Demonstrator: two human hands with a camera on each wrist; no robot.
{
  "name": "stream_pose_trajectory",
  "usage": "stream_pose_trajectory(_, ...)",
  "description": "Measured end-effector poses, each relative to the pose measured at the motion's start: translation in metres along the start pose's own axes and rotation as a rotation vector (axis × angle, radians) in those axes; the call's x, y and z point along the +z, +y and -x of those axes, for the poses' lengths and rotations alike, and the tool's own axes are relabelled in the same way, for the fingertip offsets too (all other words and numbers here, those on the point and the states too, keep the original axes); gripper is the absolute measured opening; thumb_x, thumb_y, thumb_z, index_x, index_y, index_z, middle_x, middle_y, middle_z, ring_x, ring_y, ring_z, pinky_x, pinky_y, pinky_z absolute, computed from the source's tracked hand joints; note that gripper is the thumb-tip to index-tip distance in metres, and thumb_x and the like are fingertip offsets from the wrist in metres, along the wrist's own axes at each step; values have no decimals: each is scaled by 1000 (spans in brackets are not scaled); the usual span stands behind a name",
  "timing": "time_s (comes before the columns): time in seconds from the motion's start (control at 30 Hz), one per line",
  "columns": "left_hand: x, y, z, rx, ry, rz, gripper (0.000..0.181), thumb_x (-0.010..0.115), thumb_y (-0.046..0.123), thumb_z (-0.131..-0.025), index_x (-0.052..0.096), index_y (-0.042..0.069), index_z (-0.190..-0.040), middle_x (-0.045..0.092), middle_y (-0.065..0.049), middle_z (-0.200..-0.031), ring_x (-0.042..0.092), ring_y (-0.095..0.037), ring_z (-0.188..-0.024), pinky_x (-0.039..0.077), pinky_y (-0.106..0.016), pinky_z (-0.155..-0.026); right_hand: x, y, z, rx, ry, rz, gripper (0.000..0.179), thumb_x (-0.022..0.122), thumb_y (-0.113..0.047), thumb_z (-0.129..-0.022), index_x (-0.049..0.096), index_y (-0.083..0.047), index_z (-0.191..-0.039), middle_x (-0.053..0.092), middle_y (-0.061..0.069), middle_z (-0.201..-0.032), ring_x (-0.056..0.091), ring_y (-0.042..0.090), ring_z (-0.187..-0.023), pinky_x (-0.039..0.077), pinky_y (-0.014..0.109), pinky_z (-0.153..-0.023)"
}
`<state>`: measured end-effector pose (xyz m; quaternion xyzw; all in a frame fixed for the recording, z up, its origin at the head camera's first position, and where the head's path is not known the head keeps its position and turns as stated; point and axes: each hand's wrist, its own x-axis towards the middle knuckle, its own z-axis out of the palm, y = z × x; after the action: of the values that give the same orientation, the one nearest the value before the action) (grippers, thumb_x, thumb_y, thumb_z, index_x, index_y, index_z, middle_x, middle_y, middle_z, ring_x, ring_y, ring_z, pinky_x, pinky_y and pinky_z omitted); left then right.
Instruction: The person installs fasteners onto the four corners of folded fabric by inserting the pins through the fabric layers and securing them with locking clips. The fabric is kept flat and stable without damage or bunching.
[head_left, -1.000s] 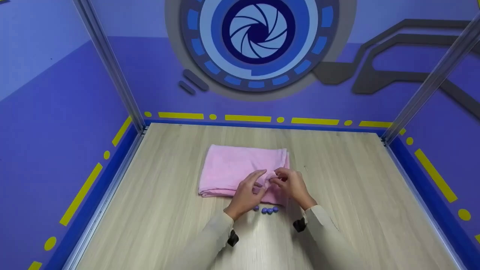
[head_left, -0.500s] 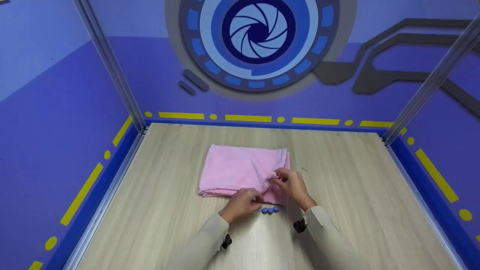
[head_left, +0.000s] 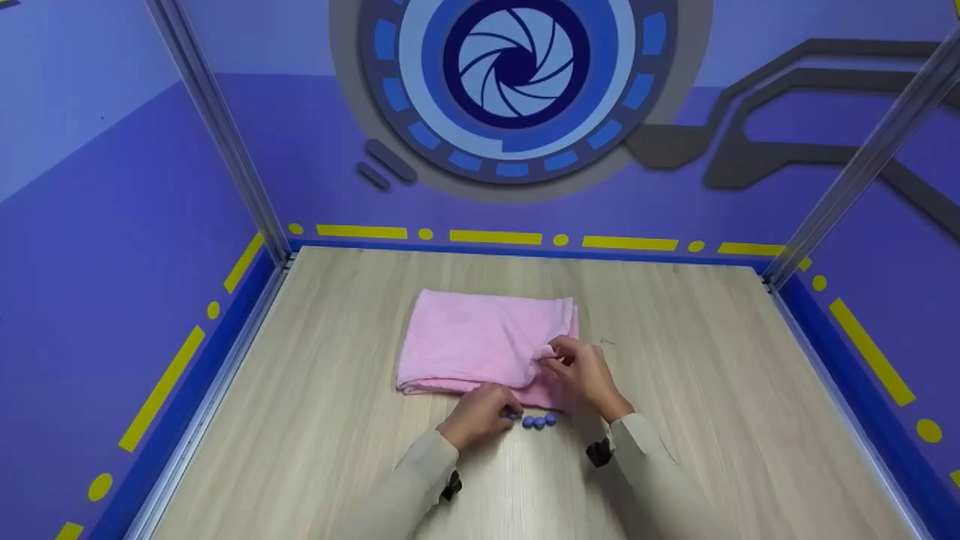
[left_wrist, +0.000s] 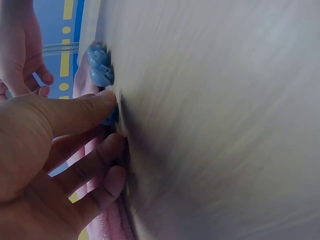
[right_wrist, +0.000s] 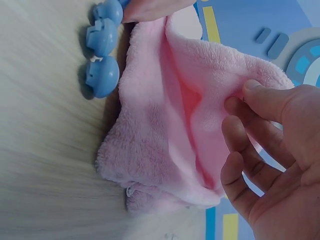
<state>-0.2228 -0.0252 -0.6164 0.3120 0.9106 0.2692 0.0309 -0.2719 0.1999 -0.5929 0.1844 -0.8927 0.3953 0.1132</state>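
A folded pink towel [head_left: 465,337] lies on the table. My right hand [head_left: 589,379] pinches its upper layer near the front right corner and lifts it, so in the right wrist view the folds [right_wrist: 187,110] gape apart. At the towel's front edge, my left hand [head_left: 476,416] pinches a small blue domed piece [left_wrist: 108,119] between thumb and fingers, low over the table. Three similar domed pieces [head_left: 539,421] stand in a row just to its right; in the right wrist view they show round tops and notched bases [right_wrist: 102,75].
The pale wooden table [head_left: 337,337] is bounded by a blue back wall [head_left: 285,150] and side walls with metal corner posts [head_left: 225,127]. A tiny thin mark or scrap [head_left: 607,341] shows right of the towel.
My left hand has come down from the lifted towel fold toward the table's front and taken hold of the leftmost blue domed piece. My right hand keeps holding the towel up, nearly still.
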Motion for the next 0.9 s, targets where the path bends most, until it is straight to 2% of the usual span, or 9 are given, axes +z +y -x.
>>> stream_pose_trajectory(0.2, 2, -1, 0, 48, 36, -23, 22, 79, -3, -80, 83, 9, -98, 78, 3, -93, 69, -12, -87, 56, -27, -81, 1, 1, -1, -19, 10, -23, 13, 83, -7, -86, 73, -14, -90, 69, -6, -77, 66, 12, -70, 56, 29, -64)
stream_pose_trajectory(0.43, 4, -1, 0, 23, 38, -27, 20, 79, -1, -83, 83, 10, -99, 78, 3, -96, 71, -14, -91, 56, -27, -86, 2, 2, -1, -17, -1, -38, 16, 82, -3, -85, 72, -14, -90, 67, -4, -77, 65, 13, -70, 56, 28, -63)
stream_pose_trajectory(0.63, 3, -1, -1, 13, 46, -3, 17, 78, 2, -84, 82, 10, -99, 78, 3, -95, 70, -13, -90, 56, -26, -85, 3, 3, 0, -66, 9, -33, 16, 80, 0, -85, 73, -13, -92, 72, -2, -83, 68, 15, -71, 59, 34, -65)
stream_pose_trajectory(0.77, 0, 1, -3, 32, 87, 40, 17, 78, 2, -86, 81, 9, -100, 78, 0, -95, 71, -15, -89, 56, -27, -87, 3, 3, 0, -76, 10, -26, 15, 80, 0, -85, 75, -13, -93, 75, 0, -87, 69, 17, -73, 60, 36, -66)
stream_pose_trajectory(0.9, -2, 1, -4, 75, 165, 71, 14, 78, 2, -87, 81, 8, -100, 77, -1, -93, 71, -15, -86, 56, -25, -85, 2, 2, -1, -53, 0, -28, 13, 80, -4, -87, 76, -12, -96, 76, 1, -90, 69, 17, -75, 60, 35, -67)
